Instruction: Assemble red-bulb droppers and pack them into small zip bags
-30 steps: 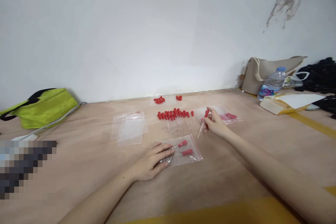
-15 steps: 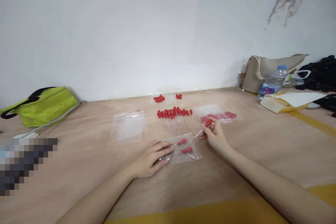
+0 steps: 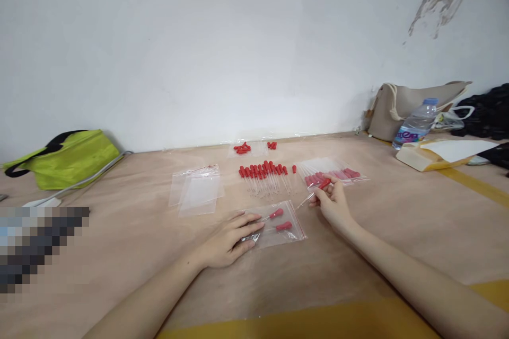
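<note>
My left hand (image 3: 233, 240) lies with its fingers stretched over a clear zip bag (image 3: 274, 241), pressing it to the table. Inside that bag are two droppers with red rubber bulbs (image 3: 283, 225). Between the fingers of my right hand (image 3: 332, 201) is a glass dropper (image 3: 325, 183), pinched near its red bulb. Its thin tip points left and down, close to the bag's open-side edge. Beyond the bag lies a pile of loose droppers (image 3: 264, 172), bulbs facing away from me. Filled zip bags (image 3: 338, 172) lie to the right, partly behind my right hand.
Flat, transparent bags (image 3: 199, 190) are stacked at the left. Loose red bulbs (image 3: 242, 148) lie near the wall. A lime-green bag (image 3: 75, 161) is far left; a water bottle (image 3: 415, 124), a beige bag (image 3: 392, 111) and an open paper box (image 3: 421, 159) stand right.
My right hand has moved slightly right and toward me with the dropper, which now lies more level. My left hand stays on the bag.
</note>
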`<move>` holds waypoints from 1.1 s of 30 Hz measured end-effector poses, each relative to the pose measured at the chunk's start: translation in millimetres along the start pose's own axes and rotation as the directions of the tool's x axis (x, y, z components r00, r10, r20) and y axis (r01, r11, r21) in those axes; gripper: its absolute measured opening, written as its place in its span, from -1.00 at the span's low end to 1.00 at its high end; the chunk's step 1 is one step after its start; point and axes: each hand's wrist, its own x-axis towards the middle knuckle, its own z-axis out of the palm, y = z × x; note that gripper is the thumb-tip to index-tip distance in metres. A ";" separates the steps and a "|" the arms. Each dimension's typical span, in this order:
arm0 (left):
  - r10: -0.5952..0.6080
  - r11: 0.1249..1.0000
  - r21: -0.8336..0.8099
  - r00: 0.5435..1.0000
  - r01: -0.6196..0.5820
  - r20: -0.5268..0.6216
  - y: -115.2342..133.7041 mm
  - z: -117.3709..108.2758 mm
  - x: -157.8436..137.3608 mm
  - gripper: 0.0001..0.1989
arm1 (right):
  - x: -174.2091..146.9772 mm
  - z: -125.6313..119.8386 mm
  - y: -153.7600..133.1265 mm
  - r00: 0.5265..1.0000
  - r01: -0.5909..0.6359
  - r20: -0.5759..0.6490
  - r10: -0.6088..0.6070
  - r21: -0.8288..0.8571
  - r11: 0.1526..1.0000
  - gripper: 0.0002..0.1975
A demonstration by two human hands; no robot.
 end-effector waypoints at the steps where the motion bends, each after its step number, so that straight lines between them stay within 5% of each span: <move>1: 0.004 1.000 0.001 1.000 -0.004 0.000 0.0 -0.1 0.1 -0.58 | 0.1 0.0 -0.6 1.000 0.010 -0.010 -0.010 0.001 1.000 -0.46; 8: 0.013 1.000 -0.016 1.000 -0.013 -0.018 -0.1 -0.4 0.2 -0.58 | -5.3 4.3 2.8 0.998 -0.014 0.065 0.012 0.034 0.999 -0.47; 15: 0.007 1.000 0.001 1.000 -0.007 -0.011 -0.3 0.7 -0.7 -0.58 | -12.7 3.9 4.7 0.941 -0.221 0.280 0.191 0.077 0.972 -0.59; 23: 0.002 1.000 -0.001 1.000 -0.002 -0.023 1.3 -0.6 -0.1 -0.56 | -12.3 -1.3 5.3 0.853 0.049 0.511 0.105 -0.279 0.959 -0.75; 29: -0.013 1.000 0.012 1.000 0.014 -0.020 2.7 -1.4 -0.1 -0.55 | -17.4 9.6 2.7 0.855 0.136 0.517 0.041 -0.300 0.944 -0.81; 33: -0.007 1.000 0.008 1.000 0.007 -0.008 3.6 -2.4 0.2 -0.59 | -20.4 11.9 1.6 0.787 0.121 0.617 0.028 -0.199 0.973 -0.84</move>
